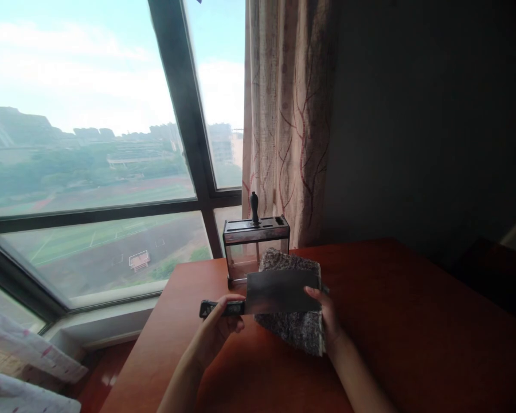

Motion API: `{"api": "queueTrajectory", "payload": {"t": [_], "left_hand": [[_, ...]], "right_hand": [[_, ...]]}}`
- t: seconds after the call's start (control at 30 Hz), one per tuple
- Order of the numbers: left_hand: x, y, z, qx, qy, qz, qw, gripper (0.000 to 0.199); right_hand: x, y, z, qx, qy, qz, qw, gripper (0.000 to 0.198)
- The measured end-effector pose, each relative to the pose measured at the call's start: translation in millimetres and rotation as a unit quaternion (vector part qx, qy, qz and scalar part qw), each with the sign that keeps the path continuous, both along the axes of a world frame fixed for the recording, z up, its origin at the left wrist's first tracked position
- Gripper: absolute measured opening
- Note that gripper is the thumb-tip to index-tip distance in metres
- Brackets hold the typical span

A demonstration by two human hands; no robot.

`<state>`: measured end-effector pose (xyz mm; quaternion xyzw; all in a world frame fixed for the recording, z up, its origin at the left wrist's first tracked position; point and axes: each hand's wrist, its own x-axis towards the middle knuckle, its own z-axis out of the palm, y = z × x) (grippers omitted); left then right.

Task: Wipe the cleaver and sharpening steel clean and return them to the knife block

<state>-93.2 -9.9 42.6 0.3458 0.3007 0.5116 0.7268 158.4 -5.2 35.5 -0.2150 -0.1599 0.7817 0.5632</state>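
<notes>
A cleaver (pixel 277 291) lies level in front of me, its broad dark blade facing me and its black handle to the left. My left hand (pixel 217 331) is closed around that handle, thumb along the top. Behind the blade hangs a grey, fuzzy cloth (pixel 298 332), showing above and below it. My right hand (pixel 329 318) grips the cloth's right edge together with the blade's far end, with the thumb on the blade's face. Its other fingers are hidden behind. Whether the cloth touches the whole back of the blade I cannot tell.
Behind the cloth a clear-sided knife block (pixel 257 231) with a metal top holds one black-handled tool upright. It stands near the far edge of the reddish-brown table (pixel 391 321). Beyond are a window (pixel 90 218) on the left and a patterned curtain (pixel 292 115).
</notes>
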Motion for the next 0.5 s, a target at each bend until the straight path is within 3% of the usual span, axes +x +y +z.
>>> {"api": "queueTrajectory", "payload": {"t": [0.13, 0.3, 0.5], "left_hand": [[2.6, -0.5, 5.2, -0.032, -0.009, 0.041, 0.999, 0.025], [6.4, -3.0, 10.8, -0.046, -0.036, 0.039, 0.998, 0.022], [11.5, -3.5, 8.9, -0.058, -0.063, 0.039, 0.996, 0.021]], "right_hand": [[-2.3, 0.7, 1.8, 0.002, -0.009, -0.006, 1.000, 0.053], [1.0, 4.0, 2.0, 0.019, 0.004, -0.036, 0.999, 0.060], [7.1, 8.8, -2.5, 0.015, 0.005, -0.042, 0.999, 0.051]]}}
